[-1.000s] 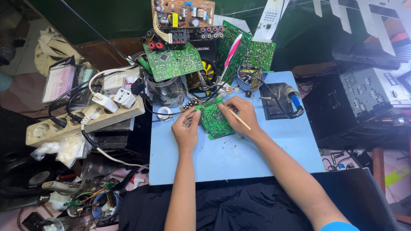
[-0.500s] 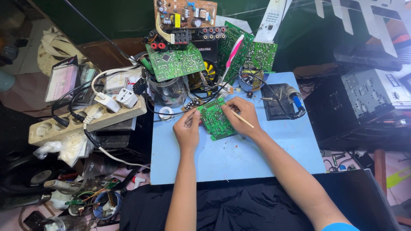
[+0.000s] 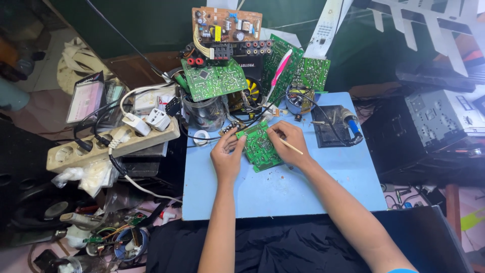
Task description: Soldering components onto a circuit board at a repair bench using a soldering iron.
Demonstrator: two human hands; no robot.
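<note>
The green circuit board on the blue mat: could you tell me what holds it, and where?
The left hand grips the green circuit board at its upper left edge; the right hand rests on its right side, holding a thin stick.

You are sitting in a small electronics repair workshop; green circuit boards (image 3: pixel 214 78) are stacked and propped at the back of a blue work mat (image 3: pixel 283 187), with a soldering iron (image 3: pixel 349 123) lying on its dark pad. To your left a power strip (image 3: pixel 111 144) full of plugs sits among tangled wires (image 3: pixel 108 237); to your right stands an opened metal stereo chassis (image 3: pixel 439 119).
</note>
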